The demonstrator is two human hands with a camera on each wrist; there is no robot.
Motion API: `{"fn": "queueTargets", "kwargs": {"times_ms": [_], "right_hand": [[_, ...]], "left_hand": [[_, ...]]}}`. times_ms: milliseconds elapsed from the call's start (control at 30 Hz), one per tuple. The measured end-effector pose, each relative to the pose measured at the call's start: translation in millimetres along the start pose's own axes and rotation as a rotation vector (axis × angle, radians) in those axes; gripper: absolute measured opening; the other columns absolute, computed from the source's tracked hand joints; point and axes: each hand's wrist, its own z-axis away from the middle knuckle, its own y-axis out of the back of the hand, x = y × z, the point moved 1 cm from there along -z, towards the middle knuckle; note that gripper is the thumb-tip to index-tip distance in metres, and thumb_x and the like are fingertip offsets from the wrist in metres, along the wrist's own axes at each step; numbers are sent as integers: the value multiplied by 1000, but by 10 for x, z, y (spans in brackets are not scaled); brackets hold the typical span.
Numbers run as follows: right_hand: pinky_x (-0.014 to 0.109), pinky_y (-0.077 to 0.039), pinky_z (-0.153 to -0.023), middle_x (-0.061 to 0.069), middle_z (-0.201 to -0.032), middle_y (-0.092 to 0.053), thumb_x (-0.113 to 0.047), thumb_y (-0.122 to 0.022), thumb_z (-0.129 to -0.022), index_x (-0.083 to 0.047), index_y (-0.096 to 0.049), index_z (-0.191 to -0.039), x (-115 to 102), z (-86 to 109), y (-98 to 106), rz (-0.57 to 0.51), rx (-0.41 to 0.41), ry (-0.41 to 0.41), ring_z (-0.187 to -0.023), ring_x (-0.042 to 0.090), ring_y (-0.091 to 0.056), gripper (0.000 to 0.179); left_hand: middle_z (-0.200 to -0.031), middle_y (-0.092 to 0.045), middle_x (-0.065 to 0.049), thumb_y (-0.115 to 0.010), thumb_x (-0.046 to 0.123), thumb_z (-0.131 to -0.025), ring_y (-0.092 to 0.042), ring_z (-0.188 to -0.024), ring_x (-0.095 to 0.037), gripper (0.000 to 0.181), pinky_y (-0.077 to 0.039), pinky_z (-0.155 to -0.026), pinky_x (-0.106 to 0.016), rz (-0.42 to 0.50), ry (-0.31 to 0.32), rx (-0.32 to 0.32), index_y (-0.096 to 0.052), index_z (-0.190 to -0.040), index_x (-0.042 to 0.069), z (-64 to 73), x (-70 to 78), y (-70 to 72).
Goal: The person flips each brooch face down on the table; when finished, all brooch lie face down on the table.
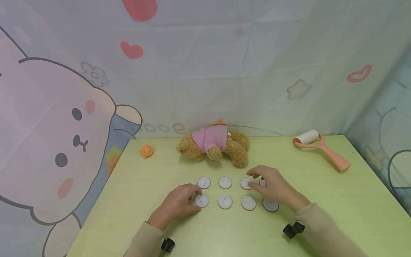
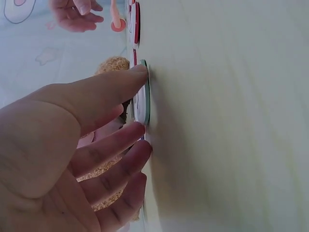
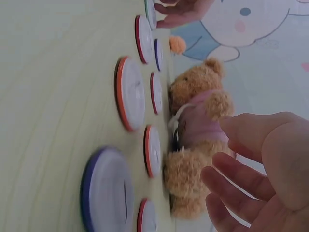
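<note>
Several round pin-back badges lie face down in two rows, white backs with pins upward. Coloured rims show in the wrist views, such as the orange-rimmed badge (image 3: 133,94) and the blue-rimmed badge (image 3: 111,191). My left hand (image 1: 180,202) is at the front row's left end, thumb and fingers spread about the green-rimmed badge (image 2: 142,99); whether they touch it is unclear. Above the back row, toward its right end, hovers my right hand (image 1: 271,182), fingers loosely bent and nothing in them. It partly covers the rightmost back badge (image 1: 262,182).
Behind the badges a teddy bear (image 1: 213,142) in a pink top lies on its side. An orange crocheted-looking ball (image 1: 146,151) is at the back left. At the back right rests a lint roller (image 1: 327,151) with a peach handle. A printed curtain (image 1: 205,71) hangs behind the table.
</note>
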Motion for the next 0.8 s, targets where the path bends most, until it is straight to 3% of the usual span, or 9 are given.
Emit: {"fn": "queueTargets", "kwargs": {"times_ms": [200,367,533,800], "right_hand": [[47,-61,-82,8,-115,-74,-7,-79,-92,-4,-72,-119,137,186,165,43,37,-26,-97,27,-73,28],[47,-60,-79,6,-113,-74,-8,-82,-90,-5,-73,-117,242,281,283,100,79,-33,-96,27,-73,28],[45,-59,-78,5,-110,-73,-5,-85,-85,-6,-73,-113,366,358,405,175,131,-41,-95,27,-71,31],[56,-57,-87,15,-117,-71,-6,-82,-87,-2,-71,-118,553,444,651,249,152,-95,-105,37,-69,33]], "left_hand": [[-120,-72,-3,-89,21,-84,-66,-90,-18,40,-56,-76,-33,-15,3,54,-72,-119,11,66,-57,85],[-128,-68,-4,-90,24,-83,-68,-108,-27,49,-58,-91,-45,-68,-39,175,-69,-125,11,86,-128,260],[-146,-60,-14,-91,39,-81,-58,-132,-37,69,-52,-98,-63,-181,-70,302,-64,-138,11,66,-265,439],[-166,-37,-18,-82,57,-84,-33,-152,-47,91,-32,-112,-76,-297,34,339,-48,-156,11,51,-517,740]]}}
